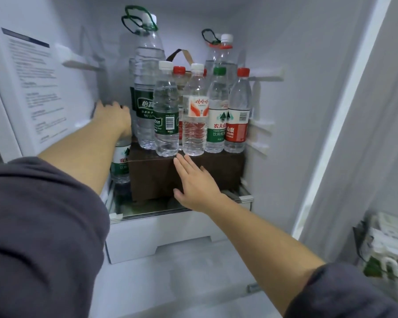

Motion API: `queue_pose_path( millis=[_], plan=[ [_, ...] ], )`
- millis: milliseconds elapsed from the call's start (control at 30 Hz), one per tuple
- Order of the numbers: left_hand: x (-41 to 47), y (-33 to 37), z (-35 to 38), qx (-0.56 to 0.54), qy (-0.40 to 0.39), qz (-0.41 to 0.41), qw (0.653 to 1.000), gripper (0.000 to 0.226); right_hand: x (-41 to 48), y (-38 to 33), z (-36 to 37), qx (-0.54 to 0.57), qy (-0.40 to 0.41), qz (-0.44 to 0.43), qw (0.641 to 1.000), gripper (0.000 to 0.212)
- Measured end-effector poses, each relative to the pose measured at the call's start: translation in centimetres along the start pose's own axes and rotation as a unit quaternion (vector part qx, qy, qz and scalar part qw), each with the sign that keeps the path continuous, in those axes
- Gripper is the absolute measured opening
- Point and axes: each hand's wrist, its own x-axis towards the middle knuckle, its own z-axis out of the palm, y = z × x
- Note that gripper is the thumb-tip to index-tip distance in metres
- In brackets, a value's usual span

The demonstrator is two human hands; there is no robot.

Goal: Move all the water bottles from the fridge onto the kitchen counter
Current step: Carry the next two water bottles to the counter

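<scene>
Red-labelled bottle [237, 125] reads "SPRING"; green-capped bottle [217, 120] beside it reads 农夫山.

I've got a brown cardboard box [225, 173] dead center, printed instruction sticker [35, 88] at 10 o'clock, green-and-white packets [386, 246] at 4.

The tall bottle [145, 104] at the brown box's [225, 171] left rear has a green label reading 怡寶. Along the front edge, the small bottle's [166, 121] green label ends in "bon". The white-capped bottle [195, 115] reads 娃哈哈, the green-capped bottle [217, 121] 农夫山, and the red-capped bottle [237, 125] 山泉 and "SPRING". The low bottle [121, 161] left of the box shows 农. The wall sticker's [32, 83] print is illegible
</scene>
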Motion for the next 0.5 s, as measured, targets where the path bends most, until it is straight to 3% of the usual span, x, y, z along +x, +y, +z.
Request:
queue_pose_path(
  millis=[100, 233, 367, 500],
  plan=[
    [1.0, -0.3, -0.2, -0.037, -0.045, -0.011, 0.998, 0.058, 0.1, 0.1, -0.1, 0.011, -0.002, -0.001, 1.000, 0.082],
    [1.5, -0.4, -0.6, -0.071, -0.036, -0.029, 0.996, 0.055, 0.1, 0.2, -0.4, 0.021, -0.001, -0.001, 1.000, 0.082],
    [0.9, -0.6, -1.3, -0.035, -0.047, -0.028, 0.998, 0.038, -0.1, 0.1, -0.9, 0.038, -0.013, 0.000, 0.999, 0.082],
    [-1.5, -0.3, -2.2, 0.004, -0.036, -0.018, 0.999, 0.037, 0.0, 0.1, -1.4, 0.048, -0.031, -0.001, 0.998, 0.083]
  ],
)
